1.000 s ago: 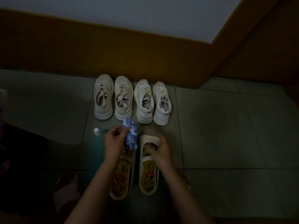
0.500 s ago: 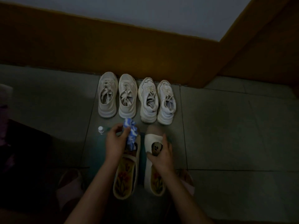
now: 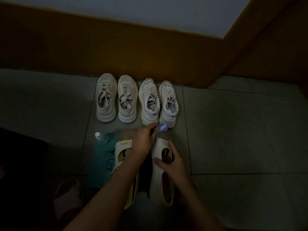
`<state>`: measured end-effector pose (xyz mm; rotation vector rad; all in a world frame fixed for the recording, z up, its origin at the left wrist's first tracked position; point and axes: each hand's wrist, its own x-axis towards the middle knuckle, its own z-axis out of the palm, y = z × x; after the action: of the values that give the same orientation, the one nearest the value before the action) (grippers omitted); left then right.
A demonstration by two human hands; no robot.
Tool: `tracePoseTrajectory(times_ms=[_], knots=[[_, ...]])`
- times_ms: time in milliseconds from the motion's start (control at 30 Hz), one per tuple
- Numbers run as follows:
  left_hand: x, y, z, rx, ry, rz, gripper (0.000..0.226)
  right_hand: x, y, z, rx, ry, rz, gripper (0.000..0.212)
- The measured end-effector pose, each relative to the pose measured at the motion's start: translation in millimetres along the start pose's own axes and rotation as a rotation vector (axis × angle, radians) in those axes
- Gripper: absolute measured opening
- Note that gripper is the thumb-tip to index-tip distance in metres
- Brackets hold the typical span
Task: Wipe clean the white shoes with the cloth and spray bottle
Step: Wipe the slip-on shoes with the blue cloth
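Judging by its thick moulded body, the slipper (image 3: 158, 179) is expected to be light, rubbery and slightly bendy, so it is best steadied across the broad strap rather than by the thin heel rim. It is gripped there by the right hand (image 3: 174, 164), with the thumb laid on top and the fingers curled over the outer side. The cloth (image 3: 162, 127), soft and bunched, is pinched in the left hand (image 3: 144, 140) at the slipper's toe, though contact cannot be made out in the dim light. The hands are kept close together but apart. The other slipper (image 3: 124, 145) lies just beside, partly under the left forearm. The spray bottle (image 3: 100, 138) rests untouched at the far end of a teal bag (image 3: 101, 160). White sneakers (image 3: 127, 100), in two pairs, are lined up at the far edge of the floor (image 3: 233, 130). Their uppers are probably soft, and their loose laces may snag the cloth.
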<state>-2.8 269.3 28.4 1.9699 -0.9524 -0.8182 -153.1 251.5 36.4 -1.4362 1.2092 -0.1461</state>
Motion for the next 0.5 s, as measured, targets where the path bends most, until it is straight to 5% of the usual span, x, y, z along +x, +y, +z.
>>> tracePoseTrajectory(times_ms=[500], knots=[[-64, -9, 22, -0.108, 0.128, -0.104, 0.026, 5, 9, -6, 0.046, -0.005, -0.015, 0.088]])
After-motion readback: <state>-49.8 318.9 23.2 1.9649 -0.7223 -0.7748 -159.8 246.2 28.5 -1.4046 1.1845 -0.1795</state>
